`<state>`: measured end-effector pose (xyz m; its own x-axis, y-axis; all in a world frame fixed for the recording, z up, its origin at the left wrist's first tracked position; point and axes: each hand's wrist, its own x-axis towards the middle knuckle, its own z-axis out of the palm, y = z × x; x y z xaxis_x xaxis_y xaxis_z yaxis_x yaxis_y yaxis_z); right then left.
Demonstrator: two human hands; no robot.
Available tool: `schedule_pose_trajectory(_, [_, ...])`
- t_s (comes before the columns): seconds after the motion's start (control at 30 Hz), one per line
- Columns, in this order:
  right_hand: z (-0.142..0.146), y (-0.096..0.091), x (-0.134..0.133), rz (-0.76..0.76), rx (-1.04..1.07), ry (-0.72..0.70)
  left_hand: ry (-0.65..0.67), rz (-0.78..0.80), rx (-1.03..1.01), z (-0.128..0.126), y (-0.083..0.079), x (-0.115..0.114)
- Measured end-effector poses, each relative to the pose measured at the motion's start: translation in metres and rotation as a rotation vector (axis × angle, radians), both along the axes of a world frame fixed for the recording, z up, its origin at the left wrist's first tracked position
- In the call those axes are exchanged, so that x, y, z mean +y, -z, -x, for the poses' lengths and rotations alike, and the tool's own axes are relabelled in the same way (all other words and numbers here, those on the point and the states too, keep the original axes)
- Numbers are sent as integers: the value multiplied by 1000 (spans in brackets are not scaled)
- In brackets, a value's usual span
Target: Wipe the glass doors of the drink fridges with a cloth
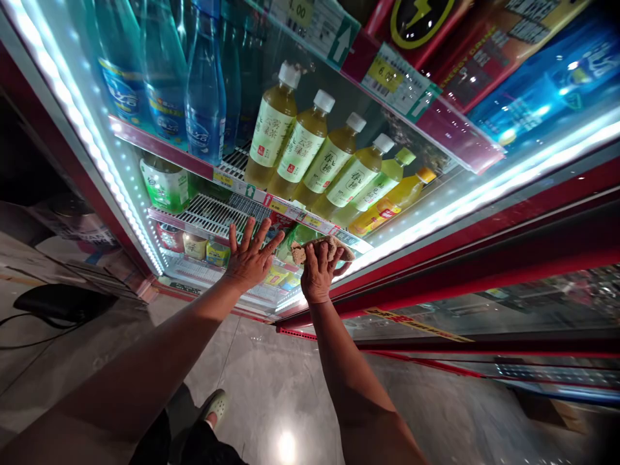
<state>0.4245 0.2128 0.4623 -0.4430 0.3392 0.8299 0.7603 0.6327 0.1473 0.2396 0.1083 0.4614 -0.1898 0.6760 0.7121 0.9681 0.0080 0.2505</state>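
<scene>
My left hand [248, 259], fingers spread, reaches to the front of a lower wire shelf [213, 217] in a lit drinks fridge and appears to hold nothing. Whether it touches the shelf I cannot tell. Beside it, my right hand [318, 278] has its fingers closed over a crumpled brown cloth [343, 250]. That cloth lies close to the right end of the price strip [290, 210], below a row of tea bottles [301, 146] with pale labels. Partly hidden behind my hands is a green bottle [301, 236].
Blue bottles [205, 97] stand at the upper left, with a green-labelled container [166, 186] below. Upper right, red and blue packs [547, 84] fill a higher shelf. The red-framed door [475, 271] stands open to my right. A black object with a cable [62, 303] is at left.
</scene>
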Motion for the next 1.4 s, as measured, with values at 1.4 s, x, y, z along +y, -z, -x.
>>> schedule_pose_trajectory(1.4, [82, -8, -38, 106, 25, 63, 10, -7, -164, 61, 1, -30])
